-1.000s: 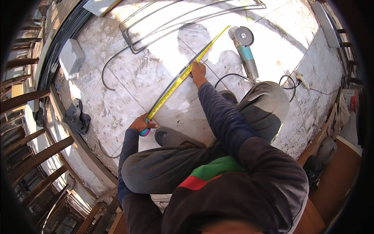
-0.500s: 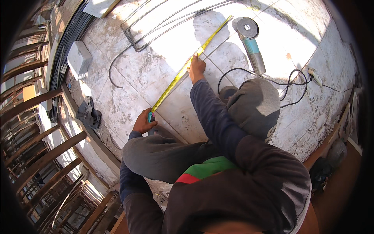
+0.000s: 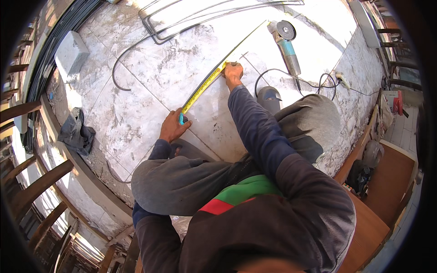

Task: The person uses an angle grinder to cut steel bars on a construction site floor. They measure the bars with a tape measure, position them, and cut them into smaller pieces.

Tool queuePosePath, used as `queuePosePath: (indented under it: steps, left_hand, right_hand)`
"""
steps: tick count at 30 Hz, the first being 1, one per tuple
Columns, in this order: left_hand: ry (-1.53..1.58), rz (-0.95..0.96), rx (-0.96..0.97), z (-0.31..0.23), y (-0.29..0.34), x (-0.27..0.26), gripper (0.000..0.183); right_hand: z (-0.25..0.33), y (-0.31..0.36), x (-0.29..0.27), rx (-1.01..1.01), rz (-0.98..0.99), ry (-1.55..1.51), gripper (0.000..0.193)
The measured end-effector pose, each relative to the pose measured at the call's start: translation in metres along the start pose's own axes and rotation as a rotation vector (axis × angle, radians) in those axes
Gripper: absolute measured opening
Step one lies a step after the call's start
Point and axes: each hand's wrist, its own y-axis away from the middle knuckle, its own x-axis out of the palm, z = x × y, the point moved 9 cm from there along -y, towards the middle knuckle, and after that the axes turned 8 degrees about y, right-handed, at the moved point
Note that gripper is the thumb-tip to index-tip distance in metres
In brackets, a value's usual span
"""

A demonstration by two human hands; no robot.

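Note:
I squat on a pale tiled floor [image 3: 136, 109]. A yellow tape measure [image 3: 205, 86] lies stretched diagonally across it beside a thin dark metal rod [image 3: 214, 73]. My left hand [image 3: 173, 127] pins the tape's teal case end to the floor. Farther out, my right hand [image 3: 233, 73] presses down on the tape and rod; whether it holds a marker I cannot tell.
An angle grinder [image 3: 287, 45] with a teal body lies beyond my right hand, its cable [image 3: 314, 84] running to a plug at the right. Bent steel rods [image 3: 200, 18] lie at the far side, a grey block [image 3: 70, 52] and a dark rag [image 3: 75, 132] at the left near the railing.
The view has shifted, so everything sits lower and nearer in the picture. Both hands stay on the tape in the same places.

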Motion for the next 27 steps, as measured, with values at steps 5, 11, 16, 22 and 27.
queuePosePath:
  steps: [5,11,16,22,27]
  left_hand:
    - [0.042,-0.071,0.050,0.029,-0.002,0.006,0.061]
    - [0.085,-0.042,0.036,0.039,-0.007,0.011,0.055]
    - [0.154,0.043,-0.021,0.051,-0.008,0.011,0.057]
    - [0.166,-0.012,-0.080,0.046,0.008,0.008,0.065]
    - [0.140,-0.011,-0.146,0.059,0.016,-0.004,0.064]
  right_hand:
    - [0.031,0.074,-0.037,-0.350,-0.056,0.353,0.047]
    - [0.072,0.152,-0.045,-0.734,-0.028,0.638,0.042]
    - [0.076,0.206,-0.015,-1.073,0.039,0.861,0.044]
    - [0.062,0.219,0.018,-1.222,0.169,0.877,0.044]
    - [0.087,0.218,0.025,-1.275,0.128,1.024,0.041]
